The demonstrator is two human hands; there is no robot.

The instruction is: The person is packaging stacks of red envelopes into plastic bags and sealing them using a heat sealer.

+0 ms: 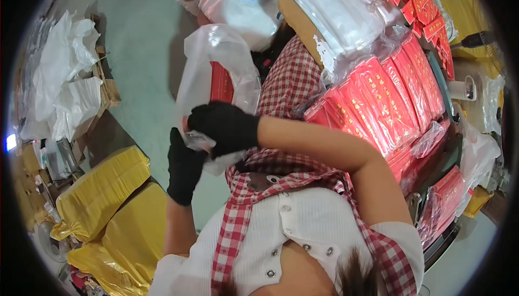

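Both hands wear black gloves and meet at the gathered end of a translucent plastic bag [197,82]. My right hand [224,128] reaches across my front, closed on the bunched plastic. Just below and to its left, my left hand [185,166] is closed at the same bunched film, its fingers partly hidden. A red packet [220,84] shows inside the bag, beyond my right hand. The bag hangs to the left of my checked apron [286,88].
On the right, wrapped bundles of red packets [378,101] lie near a stack of clear plastic sleeves [343,15]. Loose red packets [424,7] are beyond. Yellow wrapped parcels [105,190] lie at lower left; white plastic sheeting [70,74] covers goods at far left.
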